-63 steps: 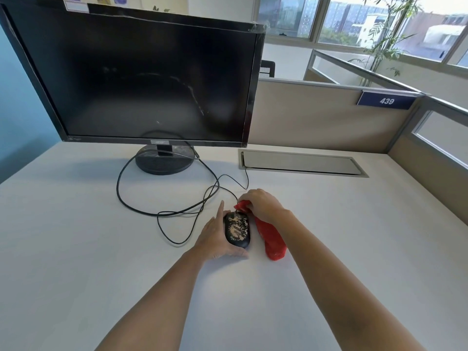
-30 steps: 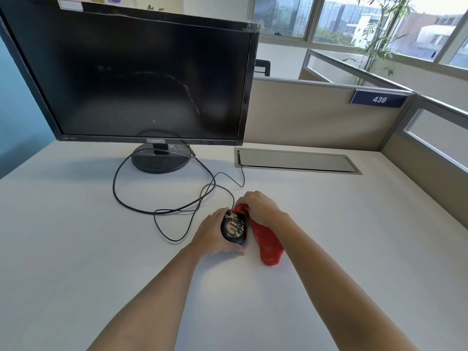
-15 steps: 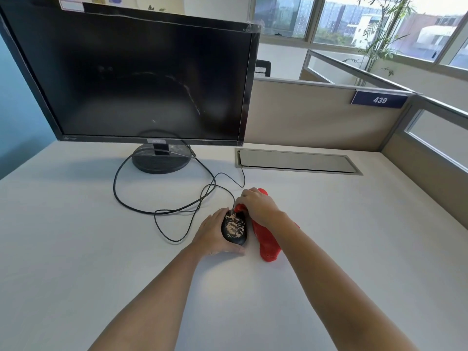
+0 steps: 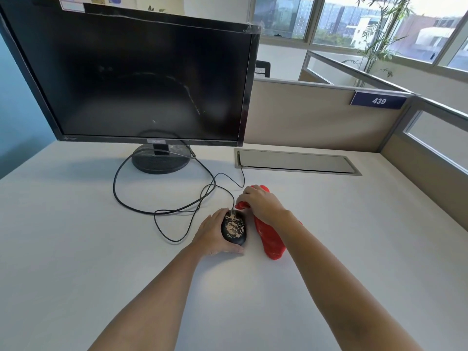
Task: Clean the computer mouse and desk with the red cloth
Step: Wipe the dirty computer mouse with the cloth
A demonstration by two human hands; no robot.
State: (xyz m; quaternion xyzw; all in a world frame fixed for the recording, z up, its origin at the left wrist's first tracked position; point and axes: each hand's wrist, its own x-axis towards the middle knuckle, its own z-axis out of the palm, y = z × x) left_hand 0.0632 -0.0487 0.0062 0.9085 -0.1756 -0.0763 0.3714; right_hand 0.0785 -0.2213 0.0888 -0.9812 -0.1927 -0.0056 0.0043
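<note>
- The left hand (image 4: 211,235) holds the black computer mouse (image 4: 233,230) from its left side; the fingers are curled around it, with the thumb under its near end.
- The mouse lies on the white desk (image 4: 76,236), and its top is covered with pale, crusty dirt.
- The right hand (image 4: 260,202) is closed on the red cloth (image 4: 269,239), gripping a bunched part of it just beyond the far right corner of the mouse.
- The rest of the cloth lies on the desk just beside the mouse — it runs under the right wrist toward the person.
- The thin black cable (image 4: 177,212) of the mouse makes loops on the desk to the left.
- Behind stands a dark monitor (image 4: 141,79) on a round foot, and right of it a cable hatch (image 4: 296,162) is set into the desk.
</note>
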